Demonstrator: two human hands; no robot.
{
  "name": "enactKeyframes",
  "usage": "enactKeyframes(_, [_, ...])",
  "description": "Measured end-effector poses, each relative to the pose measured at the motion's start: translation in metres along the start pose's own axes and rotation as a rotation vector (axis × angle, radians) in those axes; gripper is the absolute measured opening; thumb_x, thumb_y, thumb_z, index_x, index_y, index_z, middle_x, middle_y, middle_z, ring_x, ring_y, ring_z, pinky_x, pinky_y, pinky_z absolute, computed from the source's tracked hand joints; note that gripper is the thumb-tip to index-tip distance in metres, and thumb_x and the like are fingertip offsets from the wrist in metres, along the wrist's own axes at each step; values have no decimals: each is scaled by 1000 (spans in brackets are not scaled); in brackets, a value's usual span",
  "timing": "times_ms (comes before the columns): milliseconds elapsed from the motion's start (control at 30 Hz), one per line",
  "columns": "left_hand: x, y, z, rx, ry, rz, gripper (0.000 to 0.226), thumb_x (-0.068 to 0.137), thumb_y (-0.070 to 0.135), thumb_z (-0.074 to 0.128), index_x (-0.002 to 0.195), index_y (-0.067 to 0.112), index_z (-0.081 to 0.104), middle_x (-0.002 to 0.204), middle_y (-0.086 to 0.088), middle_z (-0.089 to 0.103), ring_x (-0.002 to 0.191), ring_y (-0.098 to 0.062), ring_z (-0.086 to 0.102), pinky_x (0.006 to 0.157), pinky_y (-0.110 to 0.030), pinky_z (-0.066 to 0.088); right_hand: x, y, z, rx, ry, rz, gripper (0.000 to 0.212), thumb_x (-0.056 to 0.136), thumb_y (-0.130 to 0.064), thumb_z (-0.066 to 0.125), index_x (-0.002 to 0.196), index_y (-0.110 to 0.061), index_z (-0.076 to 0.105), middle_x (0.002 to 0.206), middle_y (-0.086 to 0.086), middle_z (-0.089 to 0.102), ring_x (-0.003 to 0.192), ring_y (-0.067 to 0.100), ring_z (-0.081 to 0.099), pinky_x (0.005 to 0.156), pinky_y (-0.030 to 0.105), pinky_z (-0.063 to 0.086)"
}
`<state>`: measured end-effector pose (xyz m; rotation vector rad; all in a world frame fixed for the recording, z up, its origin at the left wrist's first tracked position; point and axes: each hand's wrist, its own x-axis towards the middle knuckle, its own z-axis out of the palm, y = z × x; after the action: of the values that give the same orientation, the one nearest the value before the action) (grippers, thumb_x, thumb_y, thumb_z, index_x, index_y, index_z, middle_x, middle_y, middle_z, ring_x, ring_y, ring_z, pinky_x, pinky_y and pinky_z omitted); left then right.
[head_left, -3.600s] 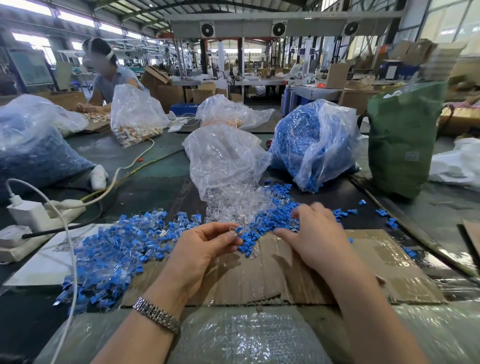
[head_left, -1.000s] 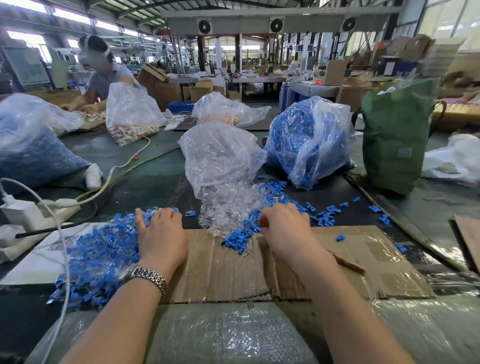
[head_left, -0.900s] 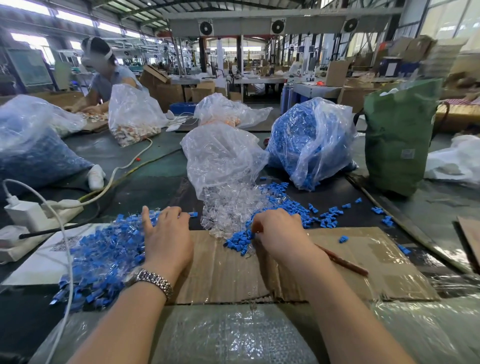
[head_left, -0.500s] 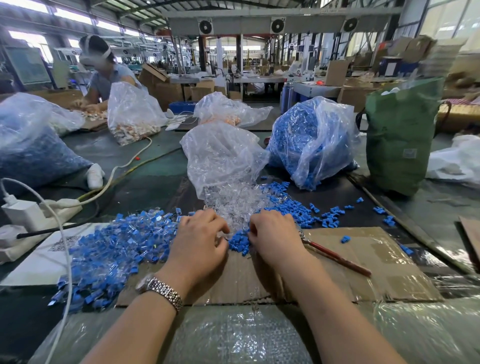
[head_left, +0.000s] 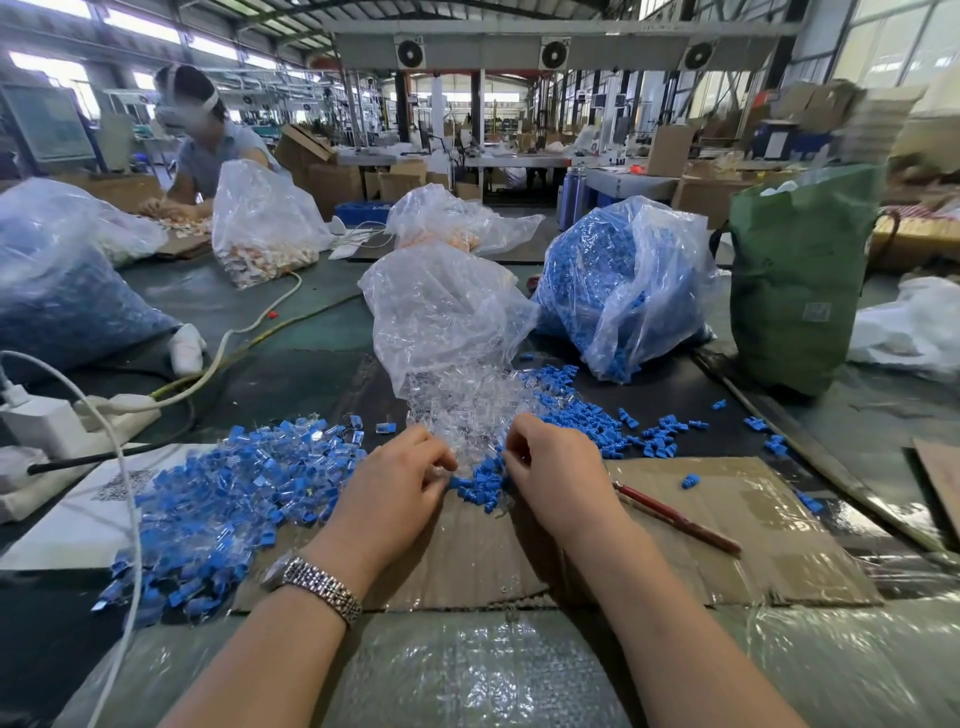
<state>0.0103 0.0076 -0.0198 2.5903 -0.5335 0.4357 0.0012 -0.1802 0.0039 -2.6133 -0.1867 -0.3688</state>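
left hand (head_left: 395, 493): fingers (head_left: 427, 451) bent and drawn together, tips down in the near fringe of the clear plugs (head_left: 467, 410). The tips are hidden, so I cannot tell whether they pinch one. A metal wristwatch (head_left: 318, 586) is on the wrist.

right hand (head_left: 558, 480): fingers (head_left: 522, 441) curled the same way, tips at the same fringe, just beside the left hand. Its grip cannot be told either.

blue caps (head_left: 480, 488): a small heap between the two hands, touching the clear plugs, at the far edge of the cardboard sheet (head_left: 727, 551). More are strewn toward the right edge of the counter (head_left: 291, 374).

clear plugs: a heap spilling from the mouth of the clear bag (head_left: 447, 312), mid-counter.

mixed pile (head_left: 234, 493), blue and clear pieces: left of the left hand, lapping over the cardboard's left edge and a white printed sheet (head_left: 78, 519).

red pencil (head_left: 675, 517): flat on the cardboard, right of the right forearm.

bag of blue caps (head_left: 623, 280): beyond the strewn caps, just right of the clear bag.

green bag (head_left: 800, 270): upright, near the right edge.

power strip (head_left: 124, 410) and white cable (head_left: 134, 519): at the left edge.

bubble wrap (head_left: 467, 675): along the near edge, under both forearms.

second person (head_left: 208, 145): at the far left corner, behind another bag.
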Motion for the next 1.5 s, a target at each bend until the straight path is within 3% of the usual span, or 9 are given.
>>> enactKeyframes(100, [0,1,-1,-23,17,-6,0,92,22,72,92,22,71,93,17,57,83,4,54,74,-7,39,0,2,1,80,36,-20,7,97,-21,60,90,-22,59,82,-2,67,79,23,62,86,43,51])
enactKeyframes(200, [1,3,-3,-28,69,-30,2,92,20,72,91,22,72,90,17,61,83,1,57,78,-19,50,1,4,1,119,66,-51,5,96,-22,62,92,-24,61,85,-5,67,81,17,62,84,40,52])
enactKeyframes(267, [2,5,-6,-96,112,-97,3,93,20,71,91,23,71,90,17,62,82,1,59,75,-13,48,2,4,1,163,86,-55,5,97,-23,63,93,-24,61,87,-7,66,81,13,61,79,36,53])
enactKeyframes(367, [6,12,-10,-513,80,-277,4,95,13,67,93,16,69,94,8,73,82,-4,71,66,-14,55,1,1,0,247,109,-62,2,98,-23,61,97,-21,62,89,-6,67,82,13,62,78,38,54])
enactKeyframes(467, [7,22,-14,-964,-11,-416,5,97,5,64,98,0,66,97,-8,78,87,-19,77,70,-23,61,-4,-7,-1,340,137,-163,0,95,-19,65,95,-19,65,86,-7,66,79,12,61,77,40,54])
enactKeyframes(600, [8,24,-16,-1234,-54,-540,11,96,5,64,100,-5,65,91,-18,77,84,-26,77,70,-25,61,-9,-15,-3,369,147,-256,4,90,-14,69,92,-16,67,87,-6,64,79,15,61,76,40,53])
enactKeyframes(967, [6,19,-20,-1407,-103,-529,17,90,0,65,104,-8,67,95,-22,75,85,-26,75,73,-27,62,-8,-12,-5,296,90,-278,3,92,-15,68,95,-15,68,92,-3,62,82,15,58,79,39,51])
enactKeyframes(1200, [4,14,-23,-1468,-95,-499,23,71,1,76,93,-2,74,100,-24,76,94,-32,76,73,-25,62,-5,-8,-6,592,41,-156,6,93,-12,70,95,-17,71,82,-9,69,77,4,65,72,19,52])
enactKeyframes(1500, [4,6,-18,-1434,-147,-476,25,70,-1,77,96,1,80,105,-24,75,95,-29,76,75,-24,61,-6,-8,-7,484,-10,-232,8,94,-12,68,92,-19,66,86,-12,61,78,0,57,72,12,44])
